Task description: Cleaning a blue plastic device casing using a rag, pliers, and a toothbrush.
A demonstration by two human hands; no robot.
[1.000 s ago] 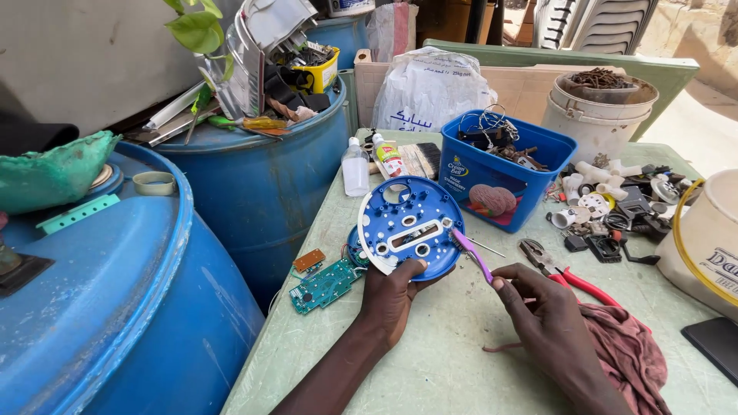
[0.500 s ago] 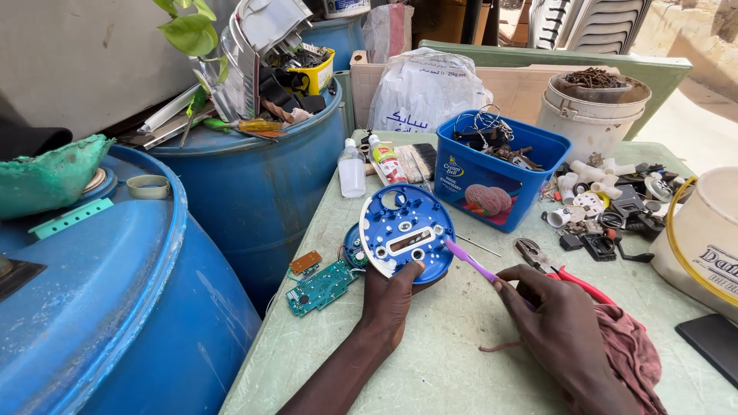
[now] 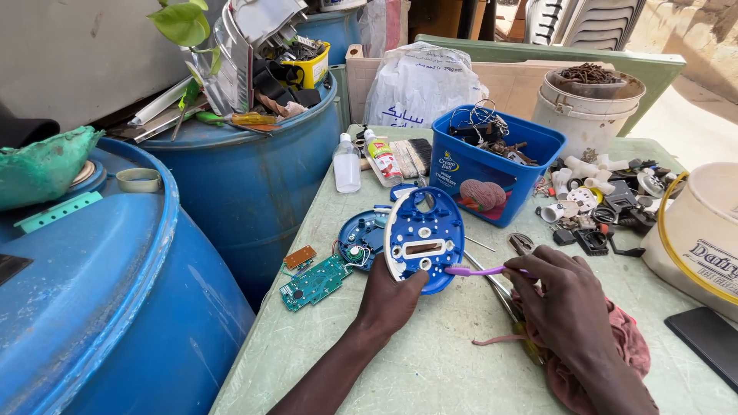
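My left hand (image 3: 392,296) grips the near edge of a round blue and white plastic housing (image 3: 425,239), holding it tilted up off the green table (image 3: 438,361). My right hand (image 3: 565,296) holds a purple toothbrush (image 3: 478,270) whose head touches the housing's lower right edge. A second blue housing half (image 3: 363,235) lies flat behind the first. A green circuit board (image 3: 315,281) with wires lies to the left, beside a small brown board (image 3: 299,257).
A blue tub (image 3: 496,165) of wires and parts stands behind the housing. Pliers (image 3: 523,244), loose plastic parts (image 3: 596,204), white buckets (image 3: 588,104) and a cream bucket (image 3: 703,238) sit right. Small bottles (image 3: 347,163) stand at the back; big blue barrels (image 3: 100,307) stand left. A red rag (image 3: 615,353) lies under my right wrist.
My left hand has turned the blue and white housing edge-on, exposing the second half behind it. My right hand has brought the toothbrush head down to the housing's lower edge.
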